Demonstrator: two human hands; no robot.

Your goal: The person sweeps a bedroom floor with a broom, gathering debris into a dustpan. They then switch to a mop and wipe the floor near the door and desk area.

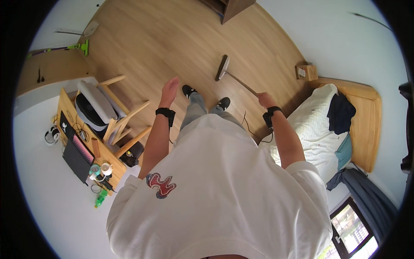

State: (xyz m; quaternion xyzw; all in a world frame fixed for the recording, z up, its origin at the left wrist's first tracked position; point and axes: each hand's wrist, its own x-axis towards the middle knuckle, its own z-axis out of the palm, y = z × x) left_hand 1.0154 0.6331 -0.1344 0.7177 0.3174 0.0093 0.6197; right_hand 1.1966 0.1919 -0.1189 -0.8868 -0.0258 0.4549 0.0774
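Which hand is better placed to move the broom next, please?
Probably the right hand: it holds the broom. The left hand is apart from it, on the other side of the legs, with nothing visible in it.

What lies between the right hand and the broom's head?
In the head view, only the broom's slim handle spans from the right hand to the broom's head, with wooden floor beneath it.
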